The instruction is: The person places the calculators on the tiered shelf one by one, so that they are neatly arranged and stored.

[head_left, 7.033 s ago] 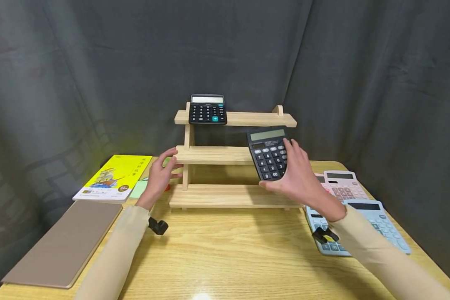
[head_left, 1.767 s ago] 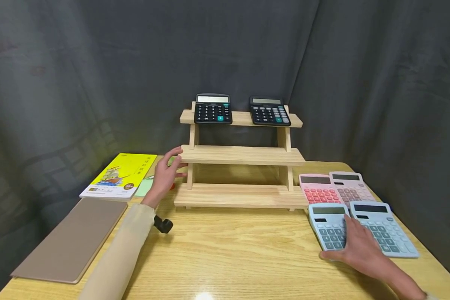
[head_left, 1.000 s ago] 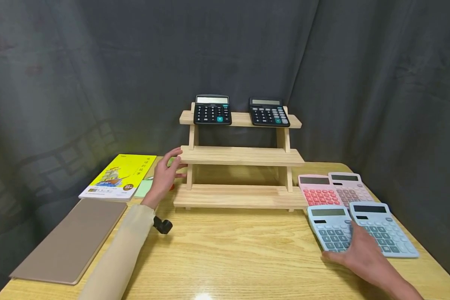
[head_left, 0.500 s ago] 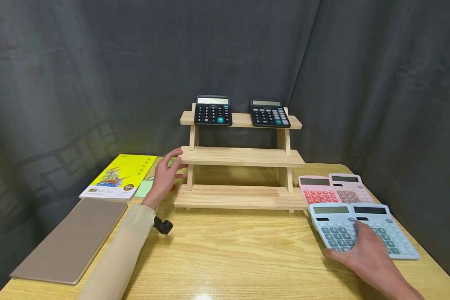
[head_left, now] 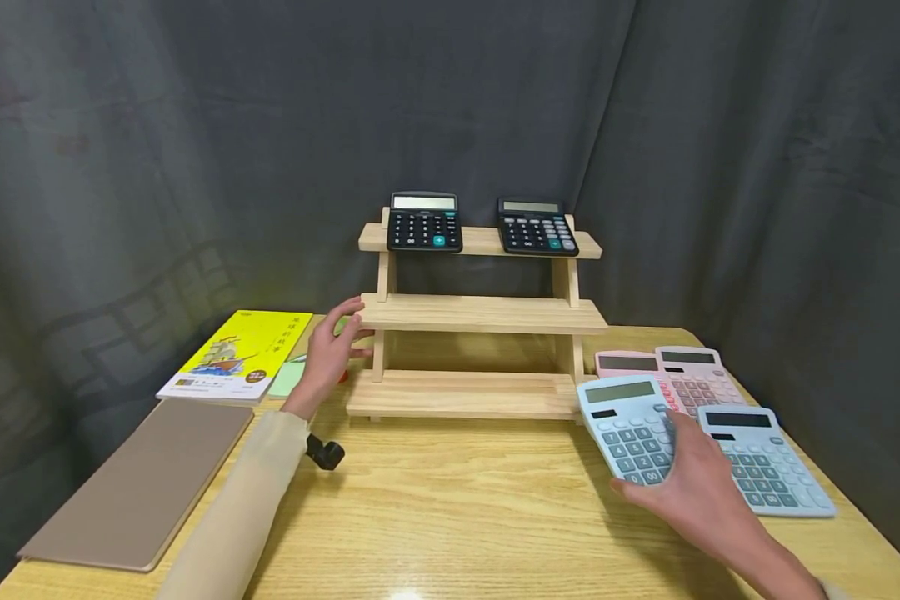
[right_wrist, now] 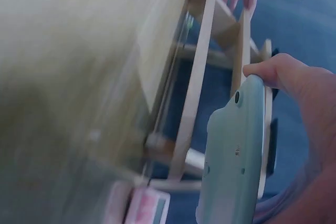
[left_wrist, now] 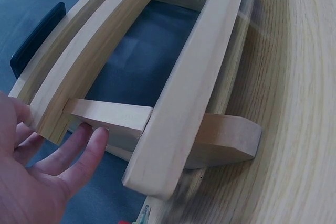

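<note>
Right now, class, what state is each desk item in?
Raised blue calculator: tilted, held in the right grip
Other blue calculator: lying face up
Pink calculators: both face up
Black calculators: both on the top shelf, keys showing
Wooden rack: standing, left grip at its middle shelf
Yellow book: closed, lying flat
Brown notebook: closed, lying flat

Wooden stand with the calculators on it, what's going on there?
A person's right hand is holding a light blue calculator above the table, while the left hand holds the left end of the middle shelf of the wooden stand. Two black calculators sit on the top shelf. Another light blue calculator and two pink calculators lie on the table, to the right of the stand.
</note>
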### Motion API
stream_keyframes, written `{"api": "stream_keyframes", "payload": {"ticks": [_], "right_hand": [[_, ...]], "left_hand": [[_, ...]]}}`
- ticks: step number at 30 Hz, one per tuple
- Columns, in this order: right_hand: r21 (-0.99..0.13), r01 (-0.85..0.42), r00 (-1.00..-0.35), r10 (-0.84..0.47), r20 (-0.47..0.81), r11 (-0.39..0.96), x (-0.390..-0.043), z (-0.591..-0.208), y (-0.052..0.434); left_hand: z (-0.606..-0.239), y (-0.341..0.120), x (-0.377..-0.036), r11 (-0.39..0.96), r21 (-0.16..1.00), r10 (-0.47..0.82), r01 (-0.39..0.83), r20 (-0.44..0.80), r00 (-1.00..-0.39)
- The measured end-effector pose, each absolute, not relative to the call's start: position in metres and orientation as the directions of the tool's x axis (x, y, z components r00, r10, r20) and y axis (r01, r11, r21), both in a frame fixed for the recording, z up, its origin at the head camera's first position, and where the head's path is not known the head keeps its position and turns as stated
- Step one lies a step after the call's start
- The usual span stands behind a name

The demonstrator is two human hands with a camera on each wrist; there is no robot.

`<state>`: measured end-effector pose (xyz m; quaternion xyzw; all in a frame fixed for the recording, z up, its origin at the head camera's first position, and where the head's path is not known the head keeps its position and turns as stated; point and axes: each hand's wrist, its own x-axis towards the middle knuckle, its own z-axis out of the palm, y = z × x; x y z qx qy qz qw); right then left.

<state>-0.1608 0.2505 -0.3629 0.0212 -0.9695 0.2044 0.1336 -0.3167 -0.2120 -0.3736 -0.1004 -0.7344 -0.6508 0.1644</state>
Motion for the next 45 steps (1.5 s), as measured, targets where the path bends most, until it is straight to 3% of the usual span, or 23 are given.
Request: {"api": "stream_keyframes", "payload": {"ticks": [6, 18, 34, 45], "right_hand": [[-0.405, -0.224, -0.924, -0.060, 0.378, 0.887, -0.170, -0.352, 0.220], [-0.451, -0.326, -0.903, -0.133, 0.408, 0.831, -0.200, -0.337, 0.168], [-0.498, -0.403, -0.889, -0.197, 0.414, 0.768, -0.251, -0.312, 0.102], [-0.509, -0.326, -0.924, -0.157, 0.348, 0.796, -0.290, -0.301, 0.055]], "left_hand": [[-0.373, -0.211, -0.319, 0.115, 0.924, -0.063, 0.364, 0.373, -0.926], [-0.375, -0.211, -0.315, 0.150, 0.914, -0.069, 0.377, 0.390, -0.918], [-0.374, -0.211, -0.315, 0.151, 0.912, -0.064, 0.381, 0.394, -0.917], [-0.374, -0.211, -0.314, 0.150, 0.911, -0.065, 0.385, 0.398, -0.915]]}}
